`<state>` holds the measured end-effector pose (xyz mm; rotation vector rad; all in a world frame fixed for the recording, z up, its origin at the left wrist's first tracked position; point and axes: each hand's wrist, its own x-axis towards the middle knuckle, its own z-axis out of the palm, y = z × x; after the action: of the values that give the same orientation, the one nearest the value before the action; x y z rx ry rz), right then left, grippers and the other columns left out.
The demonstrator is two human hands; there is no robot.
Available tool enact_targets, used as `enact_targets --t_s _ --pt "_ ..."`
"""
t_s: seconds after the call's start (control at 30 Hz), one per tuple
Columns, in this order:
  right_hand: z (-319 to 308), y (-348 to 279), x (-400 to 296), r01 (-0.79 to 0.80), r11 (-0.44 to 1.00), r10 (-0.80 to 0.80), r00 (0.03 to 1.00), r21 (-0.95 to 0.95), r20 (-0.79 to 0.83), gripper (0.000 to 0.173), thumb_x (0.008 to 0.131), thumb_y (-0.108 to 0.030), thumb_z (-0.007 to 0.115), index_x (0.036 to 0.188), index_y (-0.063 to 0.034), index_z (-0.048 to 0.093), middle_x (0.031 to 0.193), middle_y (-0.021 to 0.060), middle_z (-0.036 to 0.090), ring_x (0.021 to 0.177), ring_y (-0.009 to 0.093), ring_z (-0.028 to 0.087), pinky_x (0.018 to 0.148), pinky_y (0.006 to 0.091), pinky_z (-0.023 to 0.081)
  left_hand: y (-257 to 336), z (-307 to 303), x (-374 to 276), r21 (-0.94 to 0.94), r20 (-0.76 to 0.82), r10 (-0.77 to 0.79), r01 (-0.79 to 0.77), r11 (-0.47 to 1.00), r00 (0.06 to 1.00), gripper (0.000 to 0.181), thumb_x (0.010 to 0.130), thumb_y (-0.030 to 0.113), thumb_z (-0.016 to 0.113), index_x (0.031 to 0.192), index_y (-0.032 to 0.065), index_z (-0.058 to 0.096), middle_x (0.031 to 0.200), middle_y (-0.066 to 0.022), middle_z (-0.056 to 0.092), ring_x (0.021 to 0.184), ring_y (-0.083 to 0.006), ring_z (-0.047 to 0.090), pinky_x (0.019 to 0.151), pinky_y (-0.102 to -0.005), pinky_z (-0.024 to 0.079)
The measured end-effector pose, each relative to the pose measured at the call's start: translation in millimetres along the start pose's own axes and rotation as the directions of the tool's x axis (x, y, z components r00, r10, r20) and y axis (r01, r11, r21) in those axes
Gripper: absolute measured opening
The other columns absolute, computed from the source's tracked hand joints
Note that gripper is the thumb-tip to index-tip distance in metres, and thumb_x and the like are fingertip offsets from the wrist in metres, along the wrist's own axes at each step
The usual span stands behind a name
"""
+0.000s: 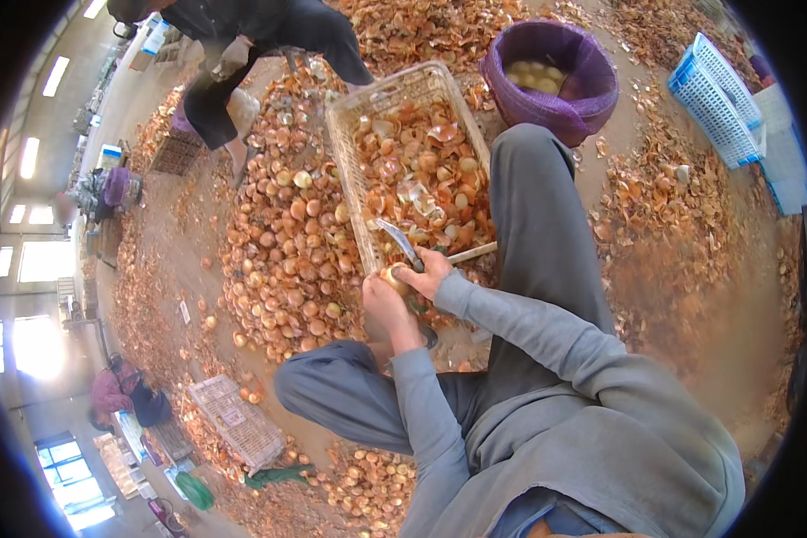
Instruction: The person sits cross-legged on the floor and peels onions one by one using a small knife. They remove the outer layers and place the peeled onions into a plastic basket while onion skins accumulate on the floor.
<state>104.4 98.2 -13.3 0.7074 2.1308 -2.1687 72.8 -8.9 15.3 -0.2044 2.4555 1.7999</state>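
Observation:
My left hand is closed around an onion at the near end of the crate, partly hiding it. In my right hand I grip a curved-blade knife. Its blade points away from me, up and to the left, and my right thumb rests against the onion. Below and beyond the knife, a plastic crate holds onion skins and some onions. A heap of unpeeled onions spreads over the floor left of the crate.
A purple mesh-lined tub with peeled onions stands beyond my right knee. Blue and white baskets are at far right. An upturned crate lies lower left, near more onions. A co-worker sits across the heap; another person bends at left.

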Motion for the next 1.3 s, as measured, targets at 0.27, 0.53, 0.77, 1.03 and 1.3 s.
enact_targets --t_s 0.27,0.53,0.77,1.03,1.3 --pt "-13.3 16.7 7.6 0.431 0.887 -0.433 0.901 0.164 -0.026 0.028 0.091 -0.022 0.073 0.095 0.0016 0.059 0.063 0.0072 0.059 0.042 0.016 0.054 0.036 0.0311 0.041 28.1 1.3 -19.4 0.093 0.155 0.396 -0.413 0.906 0.905 0.028 0.089 0.003 0.051 0.113 -0.002 0.063 0.101 -0.0097 0.067 0.082 -0.0184 0.065 0.072 -0.031 0.055" --pt "-27.6 81.2 60.7 0.656 0.754 -0.654 0.754 0.017 -0.062 0.018 0.098 -0.017 0.065 0.096 -0.0003 0.057 0.067 0.0095 0.061 0.041 0.019 0.055 0.034 0.0314 0.04 22.0 17.7 -23.6 -0.294 0.028 0.188 -0.172 0.94 0.982 0.053 0.101 0.053 0.043 0.116 0.005 0.059 0.096 -0.0072 0.067 0.075 -0.0242 0.064 0.063 -0.0339 0.053" --pt "-37.2 21.7 15.1 0.569 0.698 -0.636 0.772 -0.435 -0.011 0.029 0.093 -0.015 0.071 0.112 0.0051 0.061 0.071 0.0122 0.067 0.047 0.02 0.061 0.043 0.035 0.048 -49.3 -27.0 26.9 -0.239 0.104 0.201 -0.172 0.956 0.974 0.065 0.084 0.061 0.072 0.117 0.0059 0.061 0.101 -0.0069 0.068 0.081 -0.0207 0.065 0.062 -0.0329 0.053" --pt "-27.0 -45.4 -43.9 0.557 0.735 -0.493 0.83 -0.387 0.259 0.021 0.088 -0.013 0.069 0.102 -0.001 0.059 0.076 0.0232 0.065 0.075 0.044 0.065 0.065 0.0489 0.052 -34.5 -11.7 21.6 -0.313 0.091 0.284 -0.243 0.918 0.955 0.061 0.093 0.055 0.067 0.116 -0.0002 0.062 0.103 -0.0063 0.067 0.089 -0.0156 0.064 0.077 -0.0289 0.053" --pt "-18.9 -34.7 -39.9 0.553 0.713 -0.504 0.831 -0.431 0.233 0.024 0.086 -0.013 0.07 0.104 -0.0026 0.058 0.078 0.0215 0.066 0.077 0.043 0.065 0.066 0.0515 0.051 -38.8 -22.7 34.1 -0.248 0.064 0.367 -0.341 0.907 0.928 0.057 0.091 0.049 0.073 0.111 -0.0032 0.063 0.096 -0.0064 0.068 0.081 -0.0138 0.065 0.068 -0.0256 0.053"
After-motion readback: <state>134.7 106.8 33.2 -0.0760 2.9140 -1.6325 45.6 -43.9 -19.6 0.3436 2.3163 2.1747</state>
